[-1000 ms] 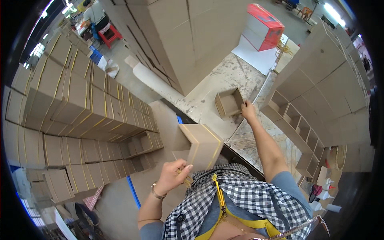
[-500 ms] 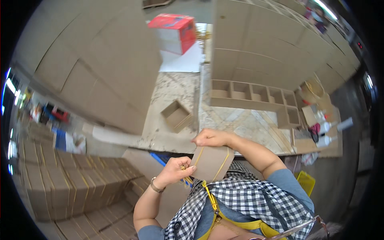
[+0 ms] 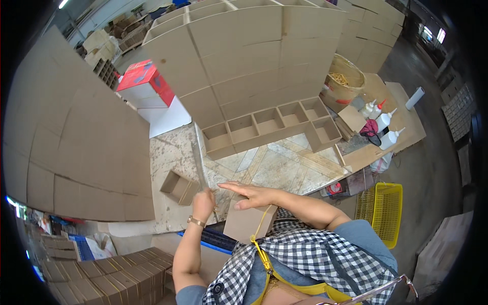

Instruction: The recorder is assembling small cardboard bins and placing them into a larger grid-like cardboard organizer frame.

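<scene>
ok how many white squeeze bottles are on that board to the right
3, clustered on the wooden board at the right: one white squeeze bottle nearest the round basket, one in the middle, one nearest the edge. More may be hidden.

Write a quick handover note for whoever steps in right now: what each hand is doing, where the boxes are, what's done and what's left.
Left hand: raised at the table edge, closed around a thin stick-like tool; exactly what it is cannot be told.
Right hand: flat, palm down, fingers spread on top of the brown cardboard piece at the near edge of the marble-pattern table.
Small open cardboard box: on the table, left of the left hand.
Done: a row of finished open boxes stands at the table's far side.
Left: the piece under the right hand is not yet formed into a box.
</scene>
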{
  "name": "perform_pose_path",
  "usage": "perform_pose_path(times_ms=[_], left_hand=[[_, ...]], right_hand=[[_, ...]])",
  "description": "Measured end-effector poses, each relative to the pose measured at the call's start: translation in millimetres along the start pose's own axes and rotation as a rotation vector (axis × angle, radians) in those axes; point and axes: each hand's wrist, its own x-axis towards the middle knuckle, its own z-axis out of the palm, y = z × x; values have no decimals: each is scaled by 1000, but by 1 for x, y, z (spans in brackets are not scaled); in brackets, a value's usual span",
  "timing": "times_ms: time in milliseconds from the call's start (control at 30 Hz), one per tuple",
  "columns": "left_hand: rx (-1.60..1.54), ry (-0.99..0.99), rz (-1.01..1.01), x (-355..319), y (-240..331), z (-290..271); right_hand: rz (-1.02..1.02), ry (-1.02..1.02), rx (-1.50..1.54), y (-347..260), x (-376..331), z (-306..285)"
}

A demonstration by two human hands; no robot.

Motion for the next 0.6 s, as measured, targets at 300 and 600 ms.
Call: perform_pose_path(times_ms=[300, 600], left_hand=[[-567, 127, 190, 1, 152, 0], [-416, -14, 251, 10, 178, 9]], right_hand=[[216, 720, 15, 20, -77, -96], [256, 896, -102, 35, -93, -97]])
